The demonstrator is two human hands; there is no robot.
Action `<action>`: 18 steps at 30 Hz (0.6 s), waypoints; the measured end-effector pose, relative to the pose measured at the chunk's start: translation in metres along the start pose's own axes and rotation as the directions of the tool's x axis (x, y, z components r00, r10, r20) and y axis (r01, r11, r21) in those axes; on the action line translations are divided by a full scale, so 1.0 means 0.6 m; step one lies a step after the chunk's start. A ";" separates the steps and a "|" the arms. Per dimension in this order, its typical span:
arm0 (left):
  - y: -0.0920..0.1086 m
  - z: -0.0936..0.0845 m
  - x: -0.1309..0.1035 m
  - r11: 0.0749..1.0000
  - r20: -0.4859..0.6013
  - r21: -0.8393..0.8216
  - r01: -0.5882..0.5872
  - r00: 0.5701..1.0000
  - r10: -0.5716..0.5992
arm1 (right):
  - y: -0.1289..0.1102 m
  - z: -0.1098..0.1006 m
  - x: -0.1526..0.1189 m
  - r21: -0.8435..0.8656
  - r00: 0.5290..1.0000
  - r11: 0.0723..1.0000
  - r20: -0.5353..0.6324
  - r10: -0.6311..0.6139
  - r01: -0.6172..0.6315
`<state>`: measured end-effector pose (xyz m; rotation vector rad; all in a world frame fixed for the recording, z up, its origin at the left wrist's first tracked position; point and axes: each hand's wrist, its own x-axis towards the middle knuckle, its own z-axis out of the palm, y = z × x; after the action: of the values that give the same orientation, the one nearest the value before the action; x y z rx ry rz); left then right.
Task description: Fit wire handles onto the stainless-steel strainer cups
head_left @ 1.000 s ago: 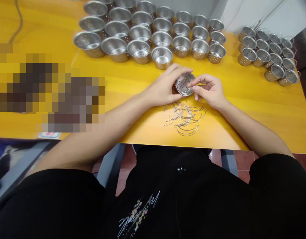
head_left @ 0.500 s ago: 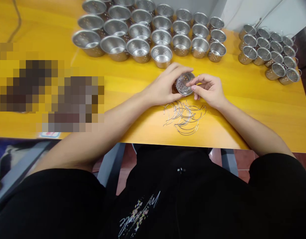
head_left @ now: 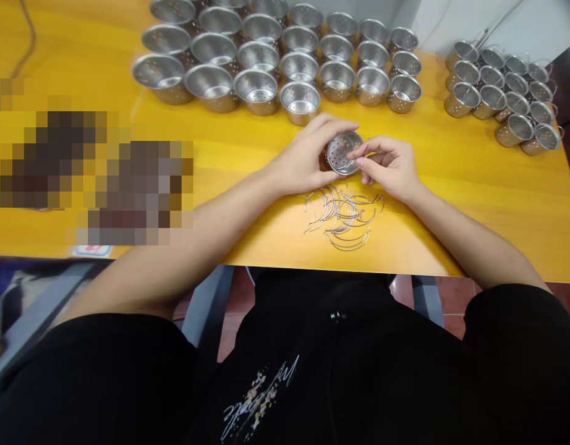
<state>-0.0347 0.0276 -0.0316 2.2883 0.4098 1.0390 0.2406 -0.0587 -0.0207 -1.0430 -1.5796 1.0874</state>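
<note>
A perforated metal cup (head_left: pixel 341 154) stands tilted on the yellow table, its open top facing me. My left hand (head_left: pixel 308 154) is wrapped round its left side, with fingers over the far rim and the thumb at the near rim. At the cup's right rim, my right hand (head_left: pixel 386 165) pinches a thin curved wire handle (head_left: pixel 352 151), part of which shows inside the cup's mouth. Just below the cup lies a loose pile of curved wire handles (head_left: pixel 345 216).
Rows of perforated metal cups (head_left: pixel 300 102) stand along the back of the yellow table (head_left: pixel 266 241). Further right are smaller cups (head_left: pixel 491 102) with wire handles. Blurred-out patches (head_left: pixel 141 185) cover the left side. A cable (head_left: pixel 31 40) lies at the back left.
The wire handle shows more clearly across the cup's mouth. Both hands keep nearly the same grip, and the view has shifted very slightly.
</note>
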 end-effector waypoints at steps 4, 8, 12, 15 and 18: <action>-0.003 0.001 0.000 1.000 -0.005 0.014 -0.023 1.000 0.023 | 0.002 -0.002 0.002 -0.009 0.999 0.999 -0.015 -0.052 0.052; -0.010 0.003 -0.001 1.000 -0.004 0.019 -0.021 1.000 0.021 | 0.007 -0.005 0.006 0.001 0.994 0.994 0.007 -0.107 0.107; -0.011 0.002 -0.001 1.000 -0.003 0.004 -0.026 1.000 0.026 | 0.011 -0.004 0.006 -0.034 0.994 0.994 -0.006 -0.107 0.107; -0.009 0.001 -0.001 1.000 -0.004 0.005 -0.017 1.000 0.017 | 0.007 0.000 0.003 -0.069 0.994 0.992 -0.025 -0.109 0.107; -0.007 0.001 -0.001 1.000 -0.016 0.002 -0.019 1.000 0.019 | 0.002 0.002 -0.001 -0.096 0.991 0.986 -0.019 -0.135 0.133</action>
<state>-0.0347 0.0299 -0.0350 2.2911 0.3965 1.0667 0.2399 -0.0593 -0.0224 -0.9936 -1.6688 0.9124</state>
